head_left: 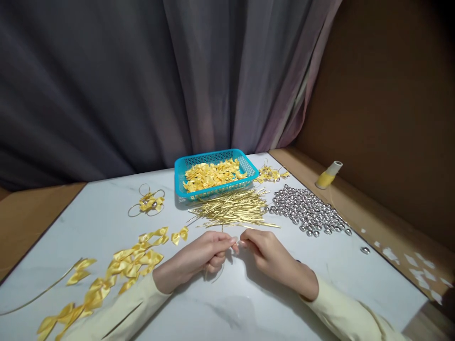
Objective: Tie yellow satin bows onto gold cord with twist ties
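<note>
My left hand (pixel 199 258) and my right hand (pixel 268 253) meet fingertip to fingertip low over the white table (pixel 106 222). Both are pinched closed on a thin gold wire tie (pixel 217 276), whose end loops down under the left hand. Right behind the hands lies a heap of gold wire ties (pixel 232 210). A string of yellow ribbon bows (pixel 124 265) stretches along the table at my left. Silver beads (pixel 309 213) are spread at the right.
A blue plastic basket (pixel 245 166) full of yellow bows stands at the back centre. Finished bows with wire loops lie at the left (pixel 147 203) and behind the basket (pixel 270 174). A yellow thread spool (pixel 329 175) rests on the wooden ledge; paper scraps (pixel 412 263) lie at the right.
</note>
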`<state>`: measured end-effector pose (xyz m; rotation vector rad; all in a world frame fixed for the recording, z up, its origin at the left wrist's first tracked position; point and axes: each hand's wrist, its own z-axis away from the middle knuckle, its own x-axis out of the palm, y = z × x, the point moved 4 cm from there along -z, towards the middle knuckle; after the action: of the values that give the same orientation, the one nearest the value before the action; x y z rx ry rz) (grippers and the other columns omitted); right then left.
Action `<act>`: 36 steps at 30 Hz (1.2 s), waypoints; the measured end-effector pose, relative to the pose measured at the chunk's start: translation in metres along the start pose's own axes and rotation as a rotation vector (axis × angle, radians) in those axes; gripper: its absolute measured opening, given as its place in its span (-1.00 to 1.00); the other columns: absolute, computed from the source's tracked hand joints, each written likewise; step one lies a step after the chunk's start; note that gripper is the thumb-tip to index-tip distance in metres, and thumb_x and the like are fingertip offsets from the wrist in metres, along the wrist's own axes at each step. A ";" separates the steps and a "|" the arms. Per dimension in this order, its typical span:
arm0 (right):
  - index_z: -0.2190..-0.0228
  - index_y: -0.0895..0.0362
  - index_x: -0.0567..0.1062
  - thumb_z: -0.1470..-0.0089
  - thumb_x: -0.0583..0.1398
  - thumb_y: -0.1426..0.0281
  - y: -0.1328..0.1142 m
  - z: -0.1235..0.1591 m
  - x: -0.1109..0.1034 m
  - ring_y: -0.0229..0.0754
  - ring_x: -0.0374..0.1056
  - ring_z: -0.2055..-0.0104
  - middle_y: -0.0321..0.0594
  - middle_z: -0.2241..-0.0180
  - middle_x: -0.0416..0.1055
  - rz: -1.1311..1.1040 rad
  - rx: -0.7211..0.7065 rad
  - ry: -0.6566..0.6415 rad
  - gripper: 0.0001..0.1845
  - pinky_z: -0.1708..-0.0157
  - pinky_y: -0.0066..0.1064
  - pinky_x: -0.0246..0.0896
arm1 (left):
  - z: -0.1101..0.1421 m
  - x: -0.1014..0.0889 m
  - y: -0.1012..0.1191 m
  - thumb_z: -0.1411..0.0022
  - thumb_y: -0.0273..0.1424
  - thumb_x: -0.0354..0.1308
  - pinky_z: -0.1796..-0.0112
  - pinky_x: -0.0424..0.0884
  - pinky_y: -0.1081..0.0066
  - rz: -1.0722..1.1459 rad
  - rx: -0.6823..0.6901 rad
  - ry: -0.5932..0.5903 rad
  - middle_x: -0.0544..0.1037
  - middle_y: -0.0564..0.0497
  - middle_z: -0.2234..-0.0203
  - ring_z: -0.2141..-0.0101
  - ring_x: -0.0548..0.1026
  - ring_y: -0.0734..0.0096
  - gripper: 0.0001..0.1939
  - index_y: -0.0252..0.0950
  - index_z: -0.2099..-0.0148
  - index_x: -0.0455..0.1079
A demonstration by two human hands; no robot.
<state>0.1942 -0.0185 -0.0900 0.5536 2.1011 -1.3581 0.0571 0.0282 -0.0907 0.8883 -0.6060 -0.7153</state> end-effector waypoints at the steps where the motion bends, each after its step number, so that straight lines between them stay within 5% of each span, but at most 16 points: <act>1: 0.48 0.16 0.31 -0.07 -0.01 0.58 0.000 -0.001 0.000 -0.28 0.23 0.50 -0.25 0.52 0.35 -0.006 0.007 0.015 -0.82 0.48 -0.51 0.02 | 0.000 0.000 0.001 -0.16 -0.20 0.07 0.65 -0.24 0.50 0.008 -0.006 -0.014 -0.06 0.27 0.74 0.68 -0.18 0.64 -0.73 -0.34 0.34 0.28; 10: 0.51 0.15 0.28 -0.11 -0.02 0.53 -0.001 0.001 0.004 -0.30 0.16 0.57 -0.29 0.60 0.28 -0.059 0.034 0.139 -0.81 0.53 -0.52 0.00 | -0.003 -0.001 -0.001 -0.13 -0.26 0.13 0.66 -0.23 0.50 0.187 0.150 0.096 -0.14 0.25 0.69 0.65 -0.24 0.61 -0.78 -0.34 0.31 0.31; 20: 0.46 0.14 0.28 -0.14 -0.02 0.50 0.000 0.005 0.005 -0.28 0.21 0.54 -0.27 0.57 0.30 -0.047 0.057 0.198 -0.83 0.48 -0.50 0.06 | 0.008 0.008 0.007 -0.16 -0.18 0.08 0.62 -0.19 0.46 -0.134 0.283 0.346 -0.04 0.23 0.77 0.66 -0.10 0.58 -0.65 -0.38 0.25 0.46; 24: 0.45 0.14 0.26 -0.16 -0.03 0.47 -0.002 0.006 0.004 -0.28 0.19 0.52 -0.27 0.54 0.28 -0.014 0.068 0.171 -0.84 0.48 -0.49 0.04 | 0.005 0.010 0.004 -0.16 -0.19 0.06 0.63 -0.13 0.48 -0.197 0.235 0.377 0.01 0.22 0.79 0.69 -0.06 0.58 -0.67 -0.36 0.29 0.48; 29: 0.44 0.13 0.20 -0.15 -0.06 0.50 -0.001 0.005 0.006 -0.26 0.18 0.49 -0.27 0.50 0.26 0.052 0.072 0.100 -0.85 0.46 -0.47 0.02 | 0.006 0.014 0.007 -0.14 -0.26 0.06 0.44 0.17 0.48 -0.366 0.332 0.413 0.48 0.04 0.51 0.48 0.29 0.43 -0.74 -0.31 0.34 0.49; 36: 0.46 0.11 0.17 0.07 -0.01 0.61 -0.003 0.006 0.007 -0.23 0.16 0.50 -0.27 0.49 0.26 0.222 0.020 -0.035 -0.84 0.51 -0.46 -0.07 | 0.008 0.018 0.010 -0.17 -0.33 -0.04 0.44 0.19 0.49 -0.580 0.306 0.369 0.45 0.07 0.52 0.47 0.31 0.41 -0.75 -0.30 0.39 0.42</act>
<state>0.1881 -0.0248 -0.0941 0.7423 1.9358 -1.2547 0.0654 0.0152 -0.0751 1.4711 -0.1179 -0.9575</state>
